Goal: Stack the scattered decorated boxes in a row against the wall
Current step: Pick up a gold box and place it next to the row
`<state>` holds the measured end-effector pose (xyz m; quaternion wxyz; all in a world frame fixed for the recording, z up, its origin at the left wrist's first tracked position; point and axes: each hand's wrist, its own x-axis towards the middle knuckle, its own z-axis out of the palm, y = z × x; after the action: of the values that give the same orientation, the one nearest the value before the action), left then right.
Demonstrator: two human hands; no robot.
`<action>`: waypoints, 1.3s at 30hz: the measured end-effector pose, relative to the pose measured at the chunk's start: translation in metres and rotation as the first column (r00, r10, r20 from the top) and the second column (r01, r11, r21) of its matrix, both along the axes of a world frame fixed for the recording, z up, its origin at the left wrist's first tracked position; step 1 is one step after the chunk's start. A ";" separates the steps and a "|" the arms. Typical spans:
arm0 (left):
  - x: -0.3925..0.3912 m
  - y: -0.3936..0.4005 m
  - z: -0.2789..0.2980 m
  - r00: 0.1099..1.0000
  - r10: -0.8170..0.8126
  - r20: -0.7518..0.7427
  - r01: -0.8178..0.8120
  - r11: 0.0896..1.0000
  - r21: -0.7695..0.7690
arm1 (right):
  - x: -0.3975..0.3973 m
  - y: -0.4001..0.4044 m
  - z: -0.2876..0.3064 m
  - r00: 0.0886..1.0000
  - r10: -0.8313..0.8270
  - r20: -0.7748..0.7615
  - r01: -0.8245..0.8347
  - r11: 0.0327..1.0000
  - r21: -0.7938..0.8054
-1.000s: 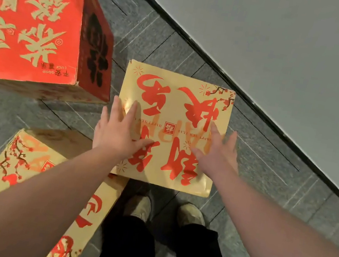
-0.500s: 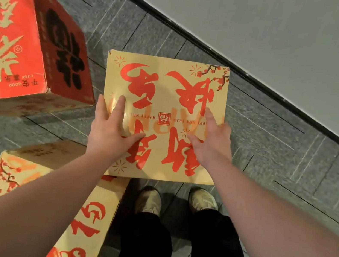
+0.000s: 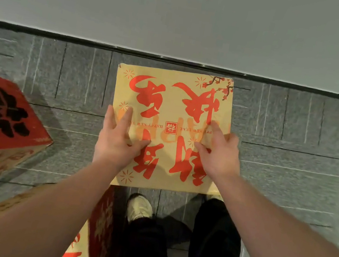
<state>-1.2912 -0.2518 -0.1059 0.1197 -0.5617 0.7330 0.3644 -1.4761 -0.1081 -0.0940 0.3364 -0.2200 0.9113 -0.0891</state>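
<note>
A gold box (image 3: 171,103) with red calligraphy and "HAPPY NEW YEAR" print stands on the grey floor, its far edge close to the dark baseboard (image 3: 67,37) of the wall. My left hand (image 3: 116,139) lies flat on the box's top near its left edge, fingers spread. Flat on the top's right side rests my right hand (image 3: 218,153). A red box (image 3: 0,121) with black characters stands at the left. Another gold and red box (image 3: 84,247) is at the bottom left, partly hidden by my left arm.
The grey wall (image 3: 184,13) fills the top of the view. Grey carpet tiles (image 3: 294,161) stretch along the baseboard left and right of the gold box. My feet (image 3: 139,208) and dark trousers stand just behind the box.
The view has turned square to the wall. The gold box under my hands has moved closer to the baseboard and now sits parallel to it. The red box has shifted toward the left edge.
</note>
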 end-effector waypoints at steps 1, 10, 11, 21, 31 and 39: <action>-0.013 0.005 0.003 0.999 -0.039 -0.006 0.039 0.999 0.005 | -0.008 0.011 0.003 0.999 -0.035 -0.003 0.035 0.999 0.003; -0.138 0.057 0.029 0.933 -0.360 -0.018 0.359 0.932 -0.043 | -0.075 0.113 0.022 0.929 -0.371 -0.001 0.371 0.928 -0.029; -0.153 0.065 0.033 0.919 -0.394 -0.014 0.393 0.918 -0.047 | -0.083 0.125 0.024 0.915 -0.403 0.002 0.403 0.914 -0.036; -0.331 0.195 0.066 0.727 -0.686 -0.008 0.682 0.724 -0.103 | -0.185 0.283 0.043 0.735 -0.678 0.027 0.674 0.725 -0.143; -0.506 0.400 0.099 0.499 -0.863 -0.085 0.857 0.506 -0.103 | -0.297 0.490 0.085 0.499 -0.866 -0.031 0.858 0.499 -0.125; -0.623 0.547 0.130 0.278 -0.950 -0.139 0.943 0.298 -0.151 | -0.361 0.624 0.118 0.294 -0.951 -0.098 0.943 0.306 -0.133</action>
<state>-1.9145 0.2951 0.0240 0.2265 0.0197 0.9377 0.2629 -1.8373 0.5158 0.0240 0.1405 0.3442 0.8867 -0.2750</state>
